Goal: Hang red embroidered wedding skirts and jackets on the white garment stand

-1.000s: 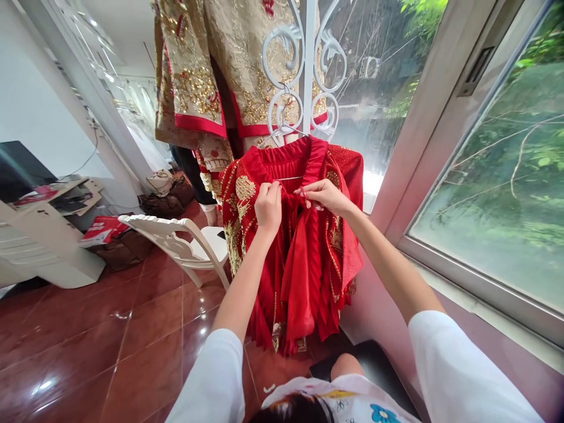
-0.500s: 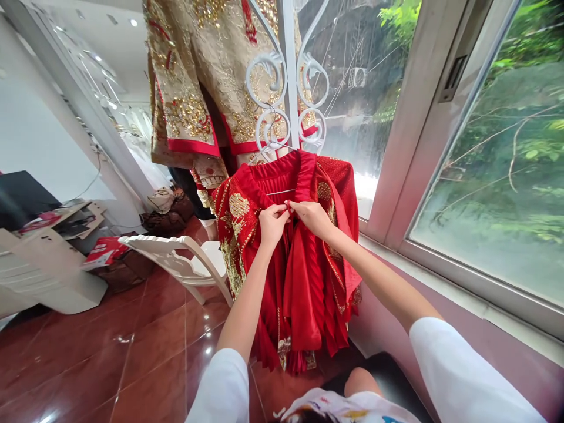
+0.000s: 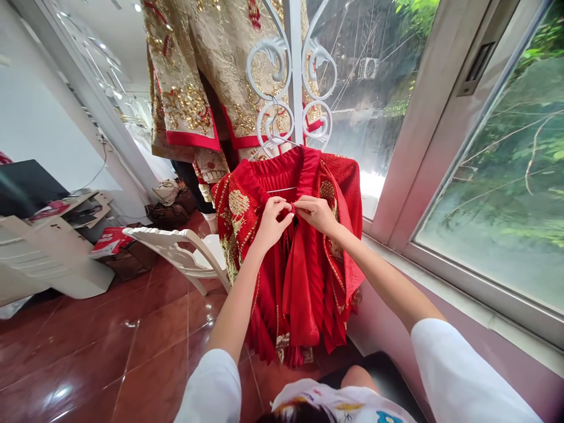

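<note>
A red garment with pleats and gold embroidery hangs in front of me on a thin wire hanger. The hanger's hook is at the white scrolled metal stand. My left hand pinches the red cloth at the front of the gathered waistband. Close beside it, my right hand is closed on the same cloth from the other side. A small knot-like bit of red fabric shows between the fingertips. Exactly how it is fastened I cannot make out.
A gold-beaded garment with red trim hangs behind. To the left stand a white chair, a white desk and bags. A sliding window with a sill runs along the right, above tiled floor.
My fingers have shifted slightly at the waistband, the left thumb and fingers parting a little more around the cloth. The view has tilted slightly. Both hands stay at the same spot.
</note>
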The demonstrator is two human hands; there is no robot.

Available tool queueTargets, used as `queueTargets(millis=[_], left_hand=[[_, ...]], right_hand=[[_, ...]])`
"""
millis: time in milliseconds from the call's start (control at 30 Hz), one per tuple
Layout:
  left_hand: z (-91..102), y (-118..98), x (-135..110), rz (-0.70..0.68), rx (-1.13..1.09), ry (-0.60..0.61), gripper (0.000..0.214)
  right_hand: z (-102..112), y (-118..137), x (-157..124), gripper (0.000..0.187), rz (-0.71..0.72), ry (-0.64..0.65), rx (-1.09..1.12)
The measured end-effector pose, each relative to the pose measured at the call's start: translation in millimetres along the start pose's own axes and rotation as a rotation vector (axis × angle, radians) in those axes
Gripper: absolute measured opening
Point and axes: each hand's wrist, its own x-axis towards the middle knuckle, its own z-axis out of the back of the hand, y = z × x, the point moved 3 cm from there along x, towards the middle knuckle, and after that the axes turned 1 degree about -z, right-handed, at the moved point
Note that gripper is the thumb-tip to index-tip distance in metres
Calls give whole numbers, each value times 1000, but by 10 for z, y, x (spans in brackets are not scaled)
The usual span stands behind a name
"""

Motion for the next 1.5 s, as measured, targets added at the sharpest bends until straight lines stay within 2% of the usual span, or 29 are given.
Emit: queueTargets(millis=[67, 200, 300, 400, 567, 633, 667, 733, 800, 833, 933, 1033, 1100, 1200, 1267, 1367, 1433, 1500], left_hand=[[46, 7, -14, -4, 93, 13, 4], [203, 70, -79, 20, 364, -78, 4], [222, 124, -130, 35, 325, -78, 5], [165, 165, -154, 127, 107, -105, 3], [66, 200, -148, 274, -315, -215, 11], [50, 223, -141, 322, -442, -233, 13], [47, 236, -138, 340, -494, -235, 13], [53, 259, -132, 360, -559, -240, 13], [61, 280, -124, 367, -580, -228, 14], [62, 288, -117, 366, -582, -214, 14], [67, 316, -93, 347, -558, -215, 14], [87, 333, -79, 331, -465, -244, 11], [125, 315, -75, 316, -403, -205, 10], [333, 231, -48, 266, -325, -152, 10], [610, 153, 19, 192, -215, -215, 12], [1050, 78, 232, 33, 123, -354, 23], [1186, 123, 431, -51, 328, -314, 36], [1170, 252, 614, -105, 406, -196, 42]], right_hand=[[37, -1, 7, 20, -35, 8, -49], [179, -56, -26, 9, -258, -27, -302], [205, -46, -58, 9, -343, -87, -280], [117, 26, -60, 6, -459, -203, 12], [-89, 119, -51, 5, -837, -283, 752], [-56, 106, -54, 5, -887, -296, 868], [-17, 84, -58, 6, -891, -262, 867], [86, 31, -74, 7, -842, -106, 729], [195, -16, -97, 8, -716, 67, 450], [245, -34, -112, 7, -638, 114, 297], [348, -63, -159, 8, -423, 107, -95], [382, -108, -211, 20, -320, 115, -392], [419, -164, -225, 26, -298, 143, -463], [546, -245, -169, 23, -189, 209, -292], [715, -303, -72, 24, -114, 129, -219], [967, -401, 120, 38, -90, -137, -407], [996, -459, 254, 47, -103, -169, -543], [926, -509, 375, 53, -112, -109, -612]])
